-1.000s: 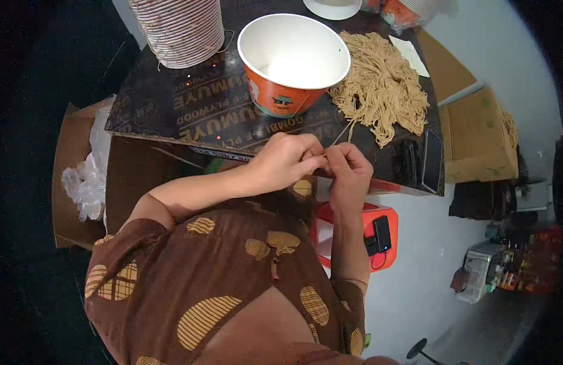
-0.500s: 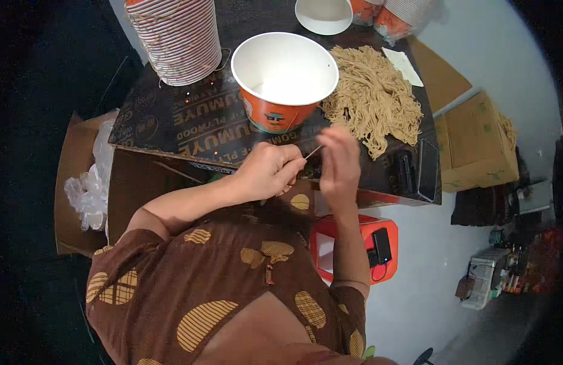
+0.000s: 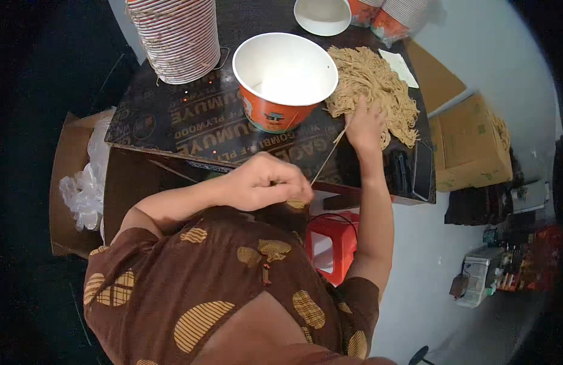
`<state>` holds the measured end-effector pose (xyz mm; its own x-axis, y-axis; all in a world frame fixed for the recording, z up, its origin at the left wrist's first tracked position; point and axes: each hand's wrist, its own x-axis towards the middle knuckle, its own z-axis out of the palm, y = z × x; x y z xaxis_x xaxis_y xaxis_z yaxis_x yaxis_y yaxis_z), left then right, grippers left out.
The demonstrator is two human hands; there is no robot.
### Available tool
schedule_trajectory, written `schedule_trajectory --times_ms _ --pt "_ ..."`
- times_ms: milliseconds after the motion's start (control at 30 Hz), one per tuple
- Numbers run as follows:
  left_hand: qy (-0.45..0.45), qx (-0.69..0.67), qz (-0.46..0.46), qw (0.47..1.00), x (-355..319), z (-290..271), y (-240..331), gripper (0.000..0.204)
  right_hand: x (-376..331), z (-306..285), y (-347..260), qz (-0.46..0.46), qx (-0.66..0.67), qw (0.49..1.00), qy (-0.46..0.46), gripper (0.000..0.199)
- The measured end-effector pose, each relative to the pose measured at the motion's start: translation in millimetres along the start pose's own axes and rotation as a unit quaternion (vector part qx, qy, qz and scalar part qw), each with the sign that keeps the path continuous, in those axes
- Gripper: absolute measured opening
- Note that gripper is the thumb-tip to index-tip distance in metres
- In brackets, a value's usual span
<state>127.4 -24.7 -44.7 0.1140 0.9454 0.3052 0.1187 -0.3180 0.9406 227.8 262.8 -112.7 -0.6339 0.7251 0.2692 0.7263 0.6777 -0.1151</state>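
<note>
My left hand [image 3: 272, 182] is closed in front of the table edge, gripping one end of a thin tan cord [image 3: 328, 159]. The cord runs straight up and to the right to my right hand [image 3: 365, 126], where it meets the thumb side. The right hand's fingers are bent and lie over the near edge of a heap of tan cords [image 3: 378, 79]; their tips are partly lost against it. Beyond my left hand stands a large paper bucket [image 3: 275, 112], orange outside and white inside, upright on the dark printed plywood table [image 3: 166, 121].
A tall stack of nested paper buckets [image 3: 178, 45] stands at the far left. Another white bucket [image 3: 323, 17] and wrapped stacks [image 3: 391, 24] are at the back. A white sheet [image 3: 399, 69] lies beside the heap. Cardboard boxes [image 3: 470, 143] flank the table; a red stool [image 3: 335, 243] is below.
My right hand has moved up and right onto the heap, with the cord now stretched long between my hands. My left hand has shifted slightly down. The phone on the stool is now hidden by my arm.
</note>
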Motion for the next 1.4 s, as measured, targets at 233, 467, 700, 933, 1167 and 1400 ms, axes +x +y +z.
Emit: schedule_trajectory --times_ms 233,467,700,933,1167,1400 --pt "-0.090 -0.099 -0.013 0.991 -73.9 -31.7 22.9 0.019 16.5 15.9 19.4 0.051 -0.042 0.998 0.015 0.061" --pt "-0.026 0.252 0.150 0.956 -62.0 -30.0 45.8 0.011 -35.6 -84.5 -35.9 -0.040 -0.087 0.995 0.005 0.042" --pt "0.031 0.414 0.078 0.906 -30.6 -17.1 59.5 0.014 -163.9 -102.4 -128.4 -0.102 0.729 0.676 -0.031 0.027" --pt "0.072 0.415 0.116 0.899 -9.2 -15.0 56.2 0.014 -185.7 -98.3 -103.0 -0.003 0.697 0.715 -0.055 0.013" --pt "0.248 0.508 0.220 0.795 35.4 -23.1 38.9 0.018 -200.5 -127.8 -92.4 -0.141 0.582 0.799 -0.047 0.007" --pt "0.113 0.618 0.035 0.777 41.3 -37.8 17.8 0.015 -189.6 -141.0 -95.9 -0.310 0.629 0.666 -0.253 0.004"
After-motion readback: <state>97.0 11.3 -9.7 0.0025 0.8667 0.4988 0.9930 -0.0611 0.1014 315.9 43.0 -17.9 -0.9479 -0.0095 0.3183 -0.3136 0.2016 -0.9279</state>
